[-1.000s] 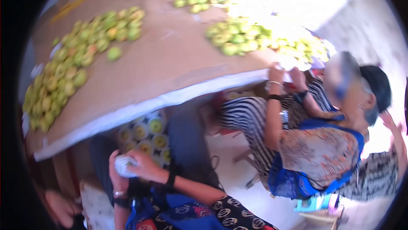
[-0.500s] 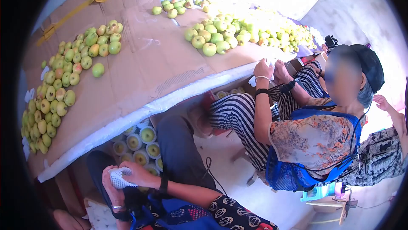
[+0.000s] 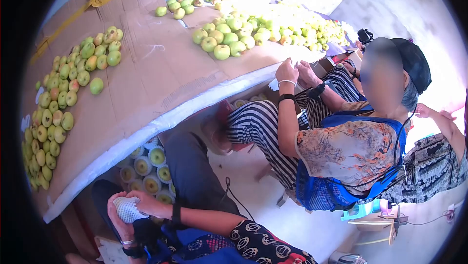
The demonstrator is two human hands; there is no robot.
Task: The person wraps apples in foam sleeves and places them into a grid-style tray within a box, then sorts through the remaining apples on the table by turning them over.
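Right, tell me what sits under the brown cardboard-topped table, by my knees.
Under the brown cardboard-topped table lie green fruits in white foam net sleeves, packed in rows. The table edge and a dark trouser leg cover the rest; their container is not visible.

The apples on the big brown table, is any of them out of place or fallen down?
One round green apple lies alone on the brown cardboard tabletop, a little apart from the long pile of green-yellow apples beside it. None shows on the pale floor. Nothing looks spilled or broken.
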